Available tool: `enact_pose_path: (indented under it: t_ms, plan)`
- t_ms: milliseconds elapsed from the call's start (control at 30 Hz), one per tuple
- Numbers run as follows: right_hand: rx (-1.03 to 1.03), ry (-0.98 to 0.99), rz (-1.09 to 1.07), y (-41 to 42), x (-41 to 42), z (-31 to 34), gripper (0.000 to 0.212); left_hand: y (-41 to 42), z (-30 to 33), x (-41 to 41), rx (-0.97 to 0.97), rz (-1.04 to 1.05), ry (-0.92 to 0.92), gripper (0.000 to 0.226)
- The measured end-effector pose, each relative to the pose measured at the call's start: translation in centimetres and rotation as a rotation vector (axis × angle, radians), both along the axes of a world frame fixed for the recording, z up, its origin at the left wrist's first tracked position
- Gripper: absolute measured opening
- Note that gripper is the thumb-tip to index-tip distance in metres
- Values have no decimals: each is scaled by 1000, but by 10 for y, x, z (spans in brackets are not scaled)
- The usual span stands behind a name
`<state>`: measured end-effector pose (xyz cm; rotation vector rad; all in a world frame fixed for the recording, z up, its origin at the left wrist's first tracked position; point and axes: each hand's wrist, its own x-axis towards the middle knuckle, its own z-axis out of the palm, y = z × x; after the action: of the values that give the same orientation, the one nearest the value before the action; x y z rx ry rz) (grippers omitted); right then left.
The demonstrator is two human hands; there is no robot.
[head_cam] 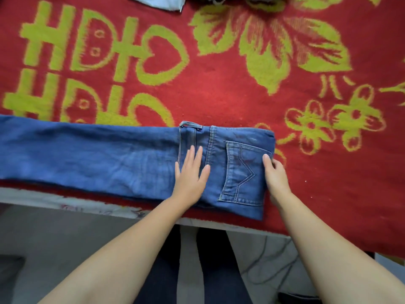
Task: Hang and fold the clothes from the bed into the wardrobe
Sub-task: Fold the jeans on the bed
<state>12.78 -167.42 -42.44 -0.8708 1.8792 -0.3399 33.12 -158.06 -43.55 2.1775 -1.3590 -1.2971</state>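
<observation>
- Jeans [109,154]: blue denim, lying lengthwise along the near edge of the bed [219,95]. Legs run off toward the left edge of view; the waist end is folded over on top at the right, back pocket [243,174] facing up.
- Left hand [189,172]: flat on the jeans, fingers straight and slightly spread, palm pressing down just left of the pocket, near the folded waistband.
- Right hand [276,174]: at the right-hand fold of the jeans; thumb on top of the denim beside the pocket, other fingers curled round the edge, pinching it.
- No containers in view; wardrobe not in view.
- Bed surface: red blanket [219,84] with yellow-green lettering, hearts and flowers, covering the whole bed top.
- Far edge of the bed: a pale blue folded cloth [157,2], partly cut off by the frame; a second pale item to its right, too cropped to identify.
- Below the near bed edge: grey floor [54,238]; the person's dark-trousered legs [219,270].
</observation>
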Motion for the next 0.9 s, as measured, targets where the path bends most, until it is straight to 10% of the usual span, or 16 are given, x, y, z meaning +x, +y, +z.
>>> enact_pose_path:
  t_ms: [233, 400, 633, 833, 900]
  plan:
    - [93, -470, 245, -12, 48, 86, 27, 5, 35, 45, 188, 670, 733, 50]
    - [71, -600, 580, 11, 161, 139, 44, 27, 31, 100, 266, 579, 975, 42]
    - [-361, 83, 1275, 78, 283, 74, 67, 62, 73, 261, 18, 1026, 1054, 65]
    - [-363, 465, 1409, 97, 300, 7, 69, 53, 44, 286, -34, 284, -283, 59]
    - [-363, 480, 1436, 96, 295, -3, 66, 59, 21, 267, -73, 19, -472, 63]
